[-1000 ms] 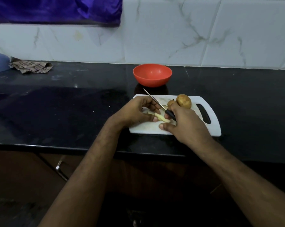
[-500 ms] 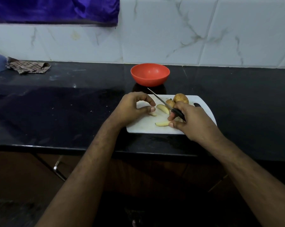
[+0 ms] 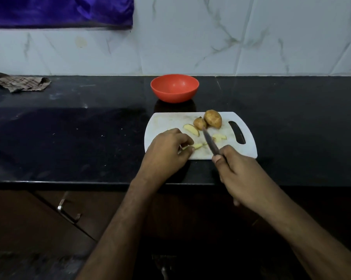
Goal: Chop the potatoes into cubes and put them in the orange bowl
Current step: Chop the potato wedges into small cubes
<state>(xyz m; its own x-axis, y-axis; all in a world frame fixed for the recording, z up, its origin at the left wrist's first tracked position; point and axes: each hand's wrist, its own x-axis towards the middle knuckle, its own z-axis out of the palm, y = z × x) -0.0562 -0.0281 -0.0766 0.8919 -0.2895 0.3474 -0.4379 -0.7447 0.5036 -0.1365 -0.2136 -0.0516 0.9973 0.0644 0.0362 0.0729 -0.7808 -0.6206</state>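
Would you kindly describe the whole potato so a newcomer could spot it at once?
Find the white cutting board in front of the orange bowl. At its far edge, near the handle slot, sits the whole potato: the largest brown piece, uncut, unlike the smaller piece beside it.

Your right hand point(image 3: 237, 174) has drawn back from over the cutting board point(image 3: 166, 120) to its near edge, so the knife point(image 3: 210, 141) now points away from you, its tip close to the smaller potato point(image 3: 199, 123). A second ago that hand covered the cut wedges; now they lie exposed on the board on both sides of the blade. Your left hand point(image 3: 166, 150) has slid toward the board's near left corner, fingertips pinching one wedge point(image 3: 196, 146).
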